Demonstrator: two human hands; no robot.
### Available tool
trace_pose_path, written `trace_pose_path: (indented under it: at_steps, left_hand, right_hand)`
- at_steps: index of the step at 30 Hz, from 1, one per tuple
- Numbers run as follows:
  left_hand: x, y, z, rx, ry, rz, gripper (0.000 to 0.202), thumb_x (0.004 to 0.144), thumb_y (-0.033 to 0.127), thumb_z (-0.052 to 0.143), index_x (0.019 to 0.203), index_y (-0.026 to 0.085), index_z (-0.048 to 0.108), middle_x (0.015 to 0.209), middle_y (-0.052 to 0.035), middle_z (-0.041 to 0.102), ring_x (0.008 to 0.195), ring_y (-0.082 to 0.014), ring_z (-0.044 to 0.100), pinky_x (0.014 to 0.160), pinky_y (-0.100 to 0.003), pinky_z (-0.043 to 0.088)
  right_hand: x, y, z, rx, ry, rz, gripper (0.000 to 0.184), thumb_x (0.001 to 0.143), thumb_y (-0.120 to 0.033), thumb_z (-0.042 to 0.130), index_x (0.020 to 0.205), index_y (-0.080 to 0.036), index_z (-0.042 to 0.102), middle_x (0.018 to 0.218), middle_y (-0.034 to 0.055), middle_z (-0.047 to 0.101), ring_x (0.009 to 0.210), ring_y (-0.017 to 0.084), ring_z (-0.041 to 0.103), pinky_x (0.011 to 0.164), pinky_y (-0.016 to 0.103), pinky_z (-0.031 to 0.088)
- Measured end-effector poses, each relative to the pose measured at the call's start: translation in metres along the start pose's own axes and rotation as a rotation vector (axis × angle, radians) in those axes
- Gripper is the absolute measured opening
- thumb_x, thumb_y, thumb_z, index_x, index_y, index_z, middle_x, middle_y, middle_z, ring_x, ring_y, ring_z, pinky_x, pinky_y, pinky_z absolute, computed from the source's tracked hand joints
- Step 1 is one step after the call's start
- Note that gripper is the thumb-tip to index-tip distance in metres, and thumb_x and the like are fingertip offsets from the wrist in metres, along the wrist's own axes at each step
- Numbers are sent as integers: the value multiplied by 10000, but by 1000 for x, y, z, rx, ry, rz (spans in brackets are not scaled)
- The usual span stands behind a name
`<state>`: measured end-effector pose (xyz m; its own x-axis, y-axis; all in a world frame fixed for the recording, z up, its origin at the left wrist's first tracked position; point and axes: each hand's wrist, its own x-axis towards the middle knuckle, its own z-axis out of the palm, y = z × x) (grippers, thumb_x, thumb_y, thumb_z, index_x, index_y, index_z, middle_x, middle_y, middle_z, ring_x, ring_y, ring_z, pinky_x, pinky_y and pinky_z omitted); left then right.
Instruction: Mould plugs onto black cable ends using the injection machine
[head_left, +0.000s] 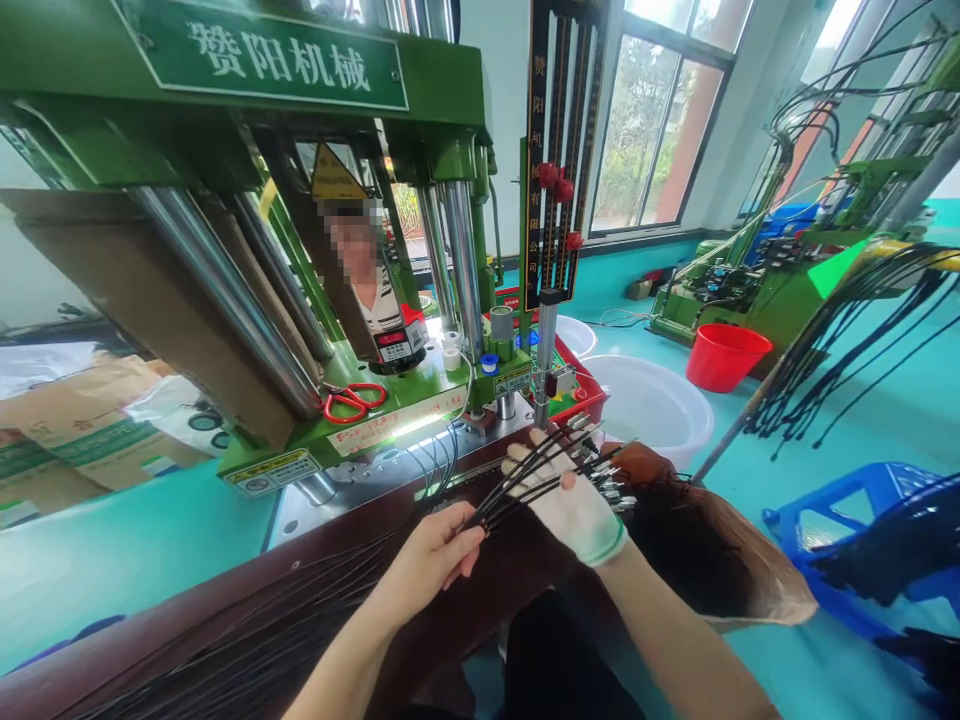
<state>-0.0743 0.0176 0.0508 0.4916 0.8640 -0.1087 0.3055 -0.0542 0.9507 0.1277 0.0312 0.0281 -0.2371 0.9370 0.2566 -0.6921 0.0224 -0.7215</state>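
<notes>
My left hand [441,548], bare, is closed around a bundle of thin black cables [501,496]. The bundle runs up to the right and crosses my right hand [574,505], which wears a white glove with a green cuff. Its thumb tip is bare and presses over the cables, while the gloved fingers lie behind them. Metal plug ends [616,490] show beyond the right hand. More black cables [247,640] trail across the dark red-brown tabletop [180,618] at lower left.
A green press machine [442,395] stands before me, with red-handled scissors [352,402] on its ledge. At right are a brown sack [765,570], a white tub [660,400], a red bucket [726,357] and a blue stool [847,500]. Black cables [817,370] hang from a pole.
</notes>
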Motion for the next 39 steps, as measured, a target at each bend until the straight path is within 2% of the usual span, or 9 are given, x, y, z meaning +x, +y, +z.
trace_pose_path:
  at_steps: [3, 7, 12, 15, 20, 23, 29, 33, 39]
  left_hand:
    - [2, -7, 13, 65, 50, 1, 284, 810, 402, 447, 654, 166, 436, 542, 45, 464, 431, -51, 381, 443, -186, 314]
    - [11, -7, 19, 24, 55, 18, 299, 811, 440, 427, 775, 157, 516, 674, 10, 512, 599, -99, 496, 516, -196, 384]
    - [31, 12, 25, -14, 7, 16, 287, 803, 402, 433, 803, 140, 551, 647, 13, 488, 632, -121, 507, 536, -211, 409]
    - [39, 25, 34, 114, -18, 63, 217, 790, 336, 446, 803, 151, 558, 652, 11, 498, 611, -122, 498, 534, -226, 420]
    - [43, 27, 46, 665, 259, 321, 188, 820, 218, 365, 803, 169, 545, 790, -52, 582, 758, -181, 543, 711, -323, 426]
    - [45, 22, 49, 789, 373, 361, 194, 840, 204, 309, 838, 171, 499, 793, -70, 577, 756, -196, 562, 687, -324, 424]
    - [46, 20, 47, 613, 299, 244, 147, 880, 265, 264, 893, 200, 395, 723, -21, 565, 648, -170, 562, 630, -287, 403]
    - [46, 19, 47, 539, 309, 203, 152, 886, 299, 251, 897, 208, 372, 731, -20, 571, 641, -171, 560, 641, -293, 395]
    - [45, 18, 47, 503, 282, 220, 149, 882, 298, 265, 886, 210, 386, 812, -49, 601, 733, -186, 586, 677, -302, 404]
  right_hand:
    - [22, -6, 0, 94, 111, -67, 403, 801, -396, 519, 1191, -299, 495, 1181, 41, 570, 1131, 225, 487, 968, 499, 340]
    - [20, -15, -5, 69, 178, -69, 267, 815, -297, 525, 1063, -227, 596, 1044, 41, 646, 1088, 223, 530, 975, 485, 356]
    - [5, -19, -10, 46, 176, -55, 262, 802, -300, 542, 1023, -190, 629, 1018, 65, 660, 1050, 242, 555, 987, 494, 343]
    - [0, -20, -11, 44, 168, -61, 285, 787, -313, 554, 1029, -184, 631, 1048, 81, 651, 1054, 260, 551, 995, 522, 316]
    - [-6, -14, -22, 0, 171, -91, 335, 782, -358, 553, 1072, -202, 614, 1098, 69, 630, 1084, 265, 528, 1002, 523, 305]
    - [-8, -12, -26, -101, 213, -93, 329, 793, -378, 537, 1078, -231, 607, 1111, 45, 623, 1059, 238, 546, 978, 471, 362]
    - [-14, -21, -27, -273, 170, 6, 323, 748, -220, 603, 1070, -204, 595, 898, 38, 660, 793, 168, 625, 734, 331, 517]
    - [-17, -22, -34, -447, 162, 106, 337, 741, -237, 592, 1075, -198, 581, 715, -14, 606, 534, 97, 557, 470, 226, 486]
    - [-16, -6, -29, -207, 384, -71, 291, 636, -166, 679, 923, -188, 639, 780, 9, 647, 701, 131, 592, 633, 268, 505]
